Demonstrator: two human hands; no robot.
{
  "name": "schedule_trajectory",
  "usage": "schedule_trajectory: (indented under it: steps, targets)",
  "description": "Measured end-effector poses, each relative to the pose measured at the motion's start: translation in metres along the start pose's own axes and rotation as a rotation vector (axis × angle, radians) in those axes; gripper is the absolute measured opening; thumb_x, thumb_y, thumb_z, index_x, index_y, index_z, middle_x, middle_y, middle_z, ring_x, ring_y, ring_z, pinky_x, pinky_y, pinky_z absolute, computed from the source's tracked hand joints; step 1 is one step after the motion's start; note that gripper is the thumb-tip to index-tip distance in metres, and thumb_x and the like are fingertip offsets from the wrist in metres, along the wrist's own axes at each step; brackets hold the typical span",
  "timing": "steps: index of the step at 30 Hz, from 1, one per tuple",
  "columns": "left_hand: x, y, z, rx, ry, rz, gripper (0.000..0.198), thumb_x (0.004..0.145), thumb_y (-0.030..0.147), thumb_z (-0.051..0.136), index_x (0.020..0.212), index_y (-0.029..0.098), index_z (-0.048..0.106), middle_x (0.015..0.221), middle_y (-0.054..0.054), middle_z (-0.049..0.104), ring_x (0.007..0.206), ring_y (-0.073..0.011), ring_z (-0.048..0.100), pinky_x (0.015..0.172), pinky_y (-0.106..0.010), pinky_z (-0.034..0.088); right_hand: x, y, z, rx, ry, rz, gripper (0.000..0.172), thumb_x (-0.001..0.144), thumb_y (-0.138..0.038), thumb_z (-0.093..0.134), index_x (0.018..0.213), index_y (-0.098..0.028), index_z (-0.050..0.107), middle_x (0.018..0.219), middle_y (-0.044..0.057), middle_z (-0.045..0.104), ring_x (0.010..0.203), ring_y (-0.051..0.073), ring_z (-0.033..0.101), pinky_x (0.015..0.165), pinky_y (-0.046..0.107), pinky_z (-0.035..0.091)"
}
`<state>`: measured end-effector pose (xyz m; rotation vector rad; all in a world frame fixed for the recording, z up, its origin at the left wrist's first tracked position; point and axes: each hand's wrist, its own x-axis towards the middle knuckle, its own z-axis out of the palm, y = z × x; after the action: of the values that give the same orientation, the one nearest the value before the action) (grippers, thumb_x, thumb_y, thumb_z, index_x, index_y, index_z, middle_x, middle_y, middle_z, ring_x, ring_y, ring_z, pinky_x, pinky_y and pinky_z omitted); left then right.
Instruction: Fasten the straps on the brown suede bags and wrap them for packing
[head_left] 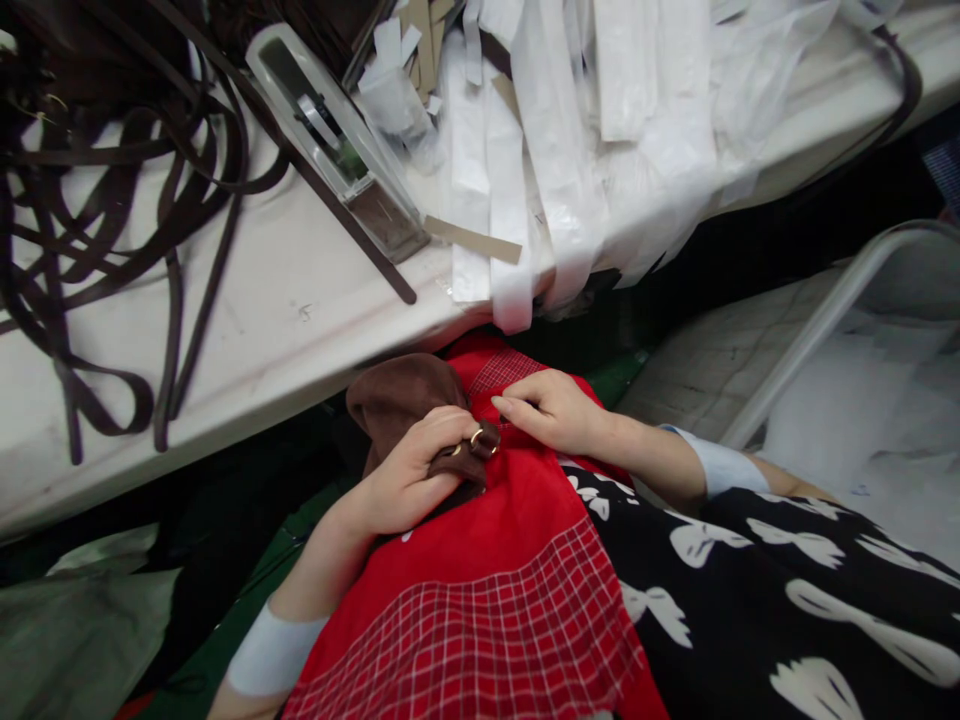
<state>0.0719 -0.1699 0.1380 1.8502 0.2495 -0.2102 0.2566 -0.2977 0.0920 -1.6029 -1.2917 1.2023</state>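
Note:
My left hand [409, 470] is closed round a brown suede-like bag [405, 388] over my lap. A short dark brown strap tab [469, 465] with a gold-coloured metal ring [475, 437] sticks out between its thumb and fingers. My right hand [555, 410] is just to the right of the ring, apart from it. Its fingers are curled, thumb against the forefinger, and whatever may be in them is hidden. Under both hands lies a red apron [480, 545] with a checked band.
On the white table [300, 320] lie tangled dark brown straps [172, 240], a grey tape dispenser [349, 150] and white plastic strips [555, 150]. A tan strip [474, 240] rests near the table's edge. At right stands a pale bin [817, 330] holding white sheets.

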Motion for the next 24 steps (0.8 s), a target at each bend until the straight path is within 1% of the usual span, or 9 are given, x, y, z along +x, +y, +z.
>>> schedule_trajectory:
  steps: [4,11,14,15,17,19,20,22,24]
  targets:
    - [0.005,0.0,-0.001,-0.019,-0.047,-0.021,0.016,0.089,0.018,0.047,0.1,0.018,0.058,0.1,-0.007,0.064,0.096,-0.0213,0.057,0.094,-0.035,0.044,-0.003,0.005,0.001,-0.039,0.019,0.028,0.048,0.094,-0.04,0.039,0.052,-0.017,0.046,0.052,-0.002,0.042,0.052,0.009,0.035,0.055,0.028,0.02]
    - [0.01,0.001,0.0,-0.071,-0.051,-0.021,0.014,0.09,0.019,0.046,0.097,0.017,0.058,0.098,-0.006,0.063,0.092,-0.0195,0.057,0.091,-0.032,0.044,-0.007,0.006,0.002,-0.086,0.018,0.069,0.049,0.096,-0.04,0.037,0.053,-0.017,0.047,0.052,-0.002,0.043,0.051,0.009,0.035,0.055,0.028,0.019]
    - [0.008,0.002,0.001,-0.066,-0.043,-0.028,0.014,0.09,0.02,0.046,0.097,0.017,0.058,0.098,-0.006,0.063,0.092,-0.0196,0.058,0.09,-0.033,0.044,-0.006,0.006,0.002,-0.064,-0.008,0.035,0.049,0.098,-0.041,0.036,0.059,-0.017,0.051,0.057,-0.001,0.048,0.054,0.011,0.039,0.056,0.027,0.023]
    - [0.008,0.001,0.001,-0.064,-0.038,-0.028,0.014,0.09,0.02,0.046,0.097,0.017,0.059,0.097,-0.006,0.063,0.091,-0.0198,0.058,0.09,-0.033,0.045,-0.005,0.007,0.001,-0.058,-0.002,0.011,0.045,0.099,-0.041,0.037,0.064,-0.017,0.053,0.061,-0.001,0.052,0.058,0.011,0.043,0.058,0.027,0.026]
    - [0.009,0.001,0.002,-0.066,-0.029,-0.034,0.016,0.09,0.021,0.047,0.097,0.017,0.06,0.097,-0.007,0.064,0.092,-0.0205,0.058,0.089,-0.034,0.045,-0.002,0.011,0.0,-0.051,0.037,-0.041,0.031,0.097,-0.037,0.042,0.077,-0.018,0.056,0.076,0.002,0.059,0.069,0.014,0.049,0.066,0.027,0.034]
    - [0.013,0.001,0.003,-0.081,-0.033,-0.059,0.017,0.089,0.021,0.048,0.099,0.016,0.062,0.101,-0.008,0.066,0.095,-0.0217,0.06,0.09,-0.034,0.046,0.0,0.016,-0.003,-0.042,0.084,-0.087,0.018,0.095,-0.029,0.045,0.088,-0.018,0.056,0.088,0.005,0.061,0.079,0.016,0.052,0.075,0.029,0.039]
    - [0.017,0.001,0.003,-0.096,-0.041,-0.076,0.018,0.089,0.022,0.049,0.1,0.016,0.063,0.102,-0.008,0.066,0.096,-0.0223,0.06,0.09,-0.034,0.046,0.0,0.019,-0.005,-0.038,0.099,-0.107,0.015,0.095,-0.026,0.044,0.091,-0.018,0.056,0.091,0.006,0.061,0.082,0.017,0.053,0.078,0.03,0.041]
    - [0.028,0.001,0.002,-0.152,-0.056,-0.1,0.02,0.087,0.023,0.052,0.102,0.017,0.064,0.103,-0.008,0.068,0.096,-0.0228,0.061,0.089,-0.034,0.048,-0.002,0.023,-0.012,-0.045,0.109,-0.133,0.015,0.093,-0.019,0.041,0.093,-0.018,0.056,0.092,0.006,0.061,0.085,0.018,0.054,0.08,0.031,0.042]
    - [0.039,0.002,0.003,-0.242,-0.072,-0.111,0.021,0.085,0.023,0.054,0.103,0.017,0.064,0.102,-0.007,0.068,0.095,-0.0223,0.062,0.088,-0.034,0.048,-0.008,0.025,-0.021,-0.064,0.116,-0.113,0.016,0.091,-0.016,0.041,0.091,-0.018,0.057,0.091,0.005,0.062,0.084,0.017,0.054,0.079,0.03,0.041]
